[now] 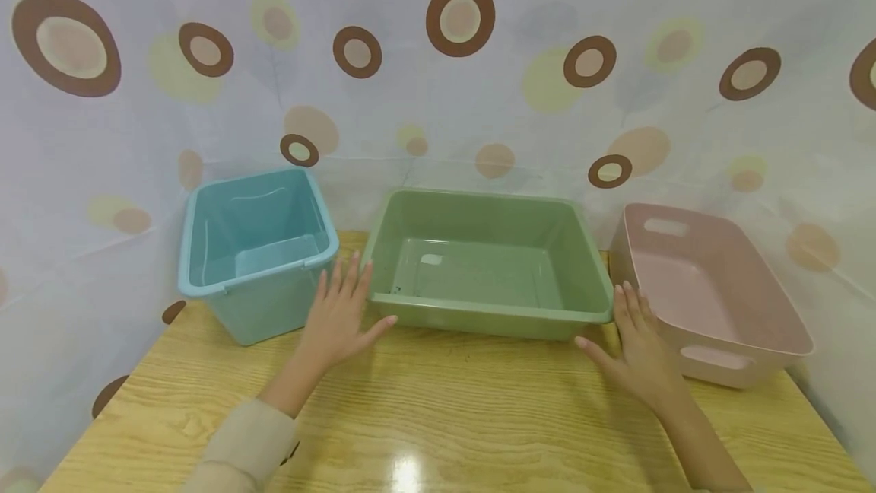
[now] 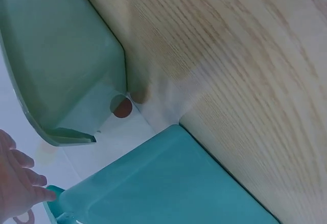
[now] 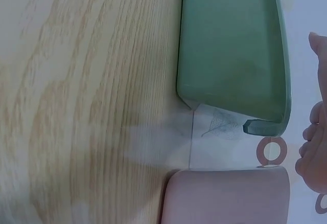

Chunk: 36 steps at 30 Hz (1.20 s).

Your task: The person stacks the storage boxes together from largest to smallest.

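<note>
A shallow green basin [image 1: 479, 316] stands in the middle of the wooden table, with nothing inside it. My left hand [image 1: 340, 319] is spread with straight fingers near its left front corner, between it and a blue bin [image 1: 270, 306]. In the left wrist view the left hand [image 2: 20, 180] shows at the edge, fingertips close to the blue bin's rim. By the basin's right front corner is my right hand [image 1: 639, 352], fingers extended, beside a pink basket [image 1: 718, 360] with handle slots. Neither hand holds anything.
The wooden table [image 1: 438, 409] spreads in front of the containers. Behind them hangs a pale curtain [image 1: 411, 97] patterned with brown rings and pastel dots. Narrow gaps separate the green basin from its two neighbours.
</note>
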Each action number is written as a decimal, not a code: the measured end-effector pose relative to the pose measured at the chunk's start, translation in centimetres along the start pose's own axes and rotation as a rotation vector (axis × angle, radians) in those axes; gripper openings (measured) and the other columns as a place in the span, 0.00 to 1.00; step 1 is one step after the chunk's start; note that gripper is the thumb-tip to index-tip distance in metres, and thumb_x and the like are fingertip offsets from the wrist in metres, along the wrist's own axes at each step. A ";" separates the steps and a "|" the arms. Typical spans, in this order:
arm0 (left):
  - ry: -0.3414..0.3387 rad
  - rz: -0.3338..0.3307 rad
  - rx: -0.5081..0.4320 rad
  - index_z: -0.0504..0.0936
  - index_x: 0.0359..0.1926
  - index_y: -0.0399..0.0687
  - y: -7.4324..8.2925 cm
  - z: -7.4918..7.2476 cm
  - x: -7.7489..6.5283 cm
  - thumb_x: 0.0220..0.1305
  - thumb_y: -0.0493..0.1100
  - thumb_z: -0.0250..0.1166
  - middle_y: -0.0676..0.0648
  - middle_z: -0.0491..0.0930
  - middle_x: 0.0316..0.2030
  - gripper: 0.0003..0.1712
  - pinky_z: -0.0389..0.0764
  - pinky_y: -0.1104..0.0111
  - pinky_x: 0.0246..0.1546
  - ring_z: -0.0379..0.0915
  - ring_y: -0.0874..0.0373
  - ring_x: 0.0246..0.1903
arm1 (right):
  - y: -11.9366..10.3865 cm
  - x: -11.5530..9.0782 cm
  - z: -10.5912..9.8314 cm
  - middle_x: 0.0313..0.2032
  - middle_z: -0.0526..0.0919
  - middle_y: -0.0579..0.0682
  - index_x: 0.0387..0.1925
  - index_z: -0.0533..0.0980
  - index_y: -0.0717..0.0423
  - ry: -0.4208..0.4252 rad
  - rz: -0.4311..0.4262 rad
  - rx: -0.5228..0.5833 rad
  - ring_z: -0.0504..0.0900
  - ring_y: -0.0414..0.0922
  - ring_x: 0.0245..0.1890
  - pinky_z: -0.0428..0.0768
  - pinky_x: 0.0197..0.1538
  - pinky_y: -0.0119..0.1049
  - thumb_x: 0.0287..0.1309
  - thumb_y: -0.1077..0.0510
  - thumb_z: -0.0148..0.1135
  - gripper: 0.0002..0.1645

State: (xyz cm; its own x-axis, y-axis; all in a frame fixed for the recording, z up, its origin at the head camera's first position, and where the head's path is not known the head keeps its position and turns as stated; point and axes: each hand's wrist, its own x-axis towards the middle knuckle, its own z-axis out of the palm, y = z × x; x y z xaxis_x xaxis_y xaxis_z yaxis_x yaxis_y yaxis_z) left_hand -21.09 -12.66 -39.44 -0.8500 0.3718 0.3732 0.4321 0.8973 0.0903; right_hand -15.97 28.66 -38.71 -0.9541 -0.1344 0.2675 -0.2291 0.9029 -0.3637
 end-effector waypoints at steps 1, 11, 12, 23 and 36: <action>0.003 0.006 -0.003 0.47 0.71 0.37 0.1 0.0 0.1 0.61 0.74 0.39 0.34 0.40 0.72 0.53 0.49 0.40 0.66 0.38 0.32 0.69 | 0.0 0.1 0.0 0.72 0.30 0.59 0.71 0.33 0.62 0.002 -0.001 0.002 0.30 0.62 0.71 0.42 0.65 0.68 0.58 0.37 0.53 0.58; -0.015 -0.008 -0.062 0.45 0.71 0.37 0.3 -0.3 1.3 0.60 0.75 0.37 0.34 0.41 0.71 0.54 0.48 0.42 0.67 0.37 0.33 0.70 | 0.3 1.4 -0.5 0.71 0.32 0.67 0.70 0.34 0.68 0.007 -0.022 0.030 0.33 0.68 0.70 0.42 0.65 0.69 0.58 0.39 0.54 0.59; -0.018 -0.012 -0.077 0.45 0.72 0.37 0.3 -0.3 1.5 0.60 0.74 0.39 0.34 0.41 0.71 0.54 0.47 0.42 0.67 0.36 0.33 0.70 | 0.4 1.5 -0.5 0.71 0.33 0.67 0.70 0.34 0.68 0.007 -0.020 0.032 0.33 0.67 0.70 0.42 0.65 0.69 0.58 0.39 0.54 0.58; -0.109 -0.082 -0.122 0.42 0.72 0.39 0.4 -0.7 3.8 0.62 0.64 0.51 0.34 0.40 0.72 0.50 0.45 0.43 0.68 0.35 0.33 0.70 | 0.7 3.4 -0.9 0.71 0.33 0.68 0.70 0.33 0.66 -0.023 0.007 0.070 0.32 0.67 0.70 0.44 0.64 0.70 0.60 0.39 0.52 0.57; -0.134 -0.105 -0.100 0.42 0.72 0.40 0.2 -1.0 5.2 0.63 0.65 0.49 0.34 0.40 0.71 0.50 0.48 0.43 0.68 0.35 0.34 0.70 | 1.2 4.8 -1.5 0.70 0.33 0.69 0.70 0.31 0.67 -0.047 0.010 0.050 0.33 0.67 0.70 0.39 0.67 0.65 0.61 0.36 0.49 0.58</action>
State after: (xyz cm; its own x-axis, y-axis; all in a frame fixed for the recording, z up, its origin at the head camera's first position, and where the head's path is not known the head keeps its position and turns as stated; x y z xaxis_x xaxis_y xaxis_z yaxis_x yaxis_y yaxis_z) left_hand -25.12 -10.76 -36.54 -0.9216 0.3121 0.2310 0.3612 0.9072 0.2155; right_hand -20.54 29.72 -36.48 -0.9642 -0.1453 0.2218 -0.2276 0.8828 -0.4110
